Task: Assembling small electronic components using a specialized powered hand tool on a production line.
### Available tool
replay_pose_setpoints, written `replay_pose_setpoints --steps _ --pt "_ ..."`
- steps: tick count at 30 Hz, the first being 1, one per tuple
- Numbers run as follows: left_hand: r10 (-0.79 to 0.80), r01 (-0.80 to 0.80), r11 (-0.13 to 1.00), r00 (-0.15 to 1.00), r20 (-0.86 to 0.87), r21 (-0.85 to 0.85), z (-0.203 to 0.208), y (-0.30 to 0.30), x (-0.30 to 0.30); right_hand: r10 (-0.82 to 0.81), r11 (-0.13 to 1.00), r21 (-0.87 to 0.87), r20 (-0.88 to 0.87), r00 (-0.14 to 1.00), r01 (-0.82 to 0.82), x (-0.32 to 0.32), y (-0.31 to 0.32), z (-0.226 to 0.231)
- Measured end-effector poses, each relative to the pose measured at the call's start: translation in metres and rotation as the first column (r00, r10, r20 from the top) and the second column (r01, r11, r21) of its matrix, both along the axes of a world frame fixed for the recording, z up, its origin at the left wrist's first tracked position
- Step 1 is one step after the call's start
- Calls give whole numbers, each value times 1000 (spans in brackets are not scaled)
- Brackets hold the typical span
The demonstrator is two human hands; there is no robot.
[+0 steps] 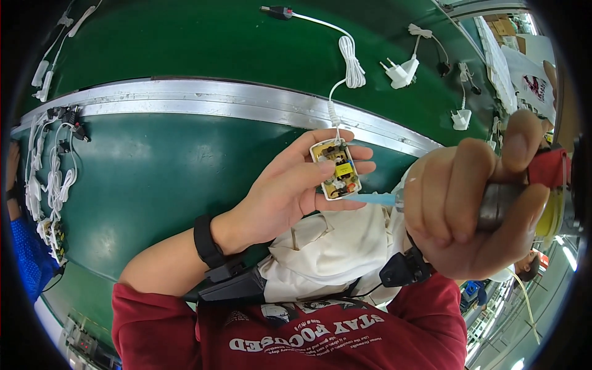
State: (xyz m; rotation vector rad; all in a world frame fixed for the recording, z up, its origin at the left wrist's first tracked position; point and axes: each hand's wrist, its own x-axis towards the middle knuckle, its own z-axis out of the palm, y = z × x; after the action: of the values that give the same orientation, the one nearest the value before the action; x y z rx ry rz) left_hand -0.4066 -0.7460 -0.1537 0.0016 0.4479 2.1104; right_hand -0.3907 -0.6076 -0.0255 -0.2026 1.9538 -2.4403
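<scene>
My left hand [290, 179] holds a small white power adapter half-shell [333, 197], its fingers under it and the thumb pressing on the top. Inside the shell sits a circuit board [327, 152] with a yellow-wrapped transformer [343, 169]. A white cable [333, 111] leaves the shell's far end. My right hand [468, 203], close to the camera, is wrapped around a grey cylindrical tool [498, 206] with red and yellow parts. Its light blue tapered tip [373, 198] points left and reaches the near edge of the shell; whether they touch I cannot tell.
Beyond a metal rail [203, 98] runs a green surface [185, 43] bearing white plug adapters [401, 73] with coiled cables. More cabled adapters [52, 179] lie bunched on the left of the green table [142, 166]. A person in a blue sleeve [28, 253] is at the left edge.
</scene>
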Motion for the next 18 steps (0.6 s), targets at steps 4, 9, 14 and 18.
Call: replay_pose_setpoints --steps 4,9,14,18 --pt "-29 20 995 996 89 100 -4 -4 -2 15 1000 -3 8 1000 -15 5 -2 -3" --pt "-76 64 990 993 88 129 -2 -3 -2 2 1000 5 30 1000 -2 1 -3 -2" --pt "-79 64 988 992 99 143 -1 -5 -3 10 1000 18 4 1000 -10 1 0 -3" --pt "-84 71 987 992 89 141 -2 -7 -5 21 999 35 -37 999 -20 2 6 -6"
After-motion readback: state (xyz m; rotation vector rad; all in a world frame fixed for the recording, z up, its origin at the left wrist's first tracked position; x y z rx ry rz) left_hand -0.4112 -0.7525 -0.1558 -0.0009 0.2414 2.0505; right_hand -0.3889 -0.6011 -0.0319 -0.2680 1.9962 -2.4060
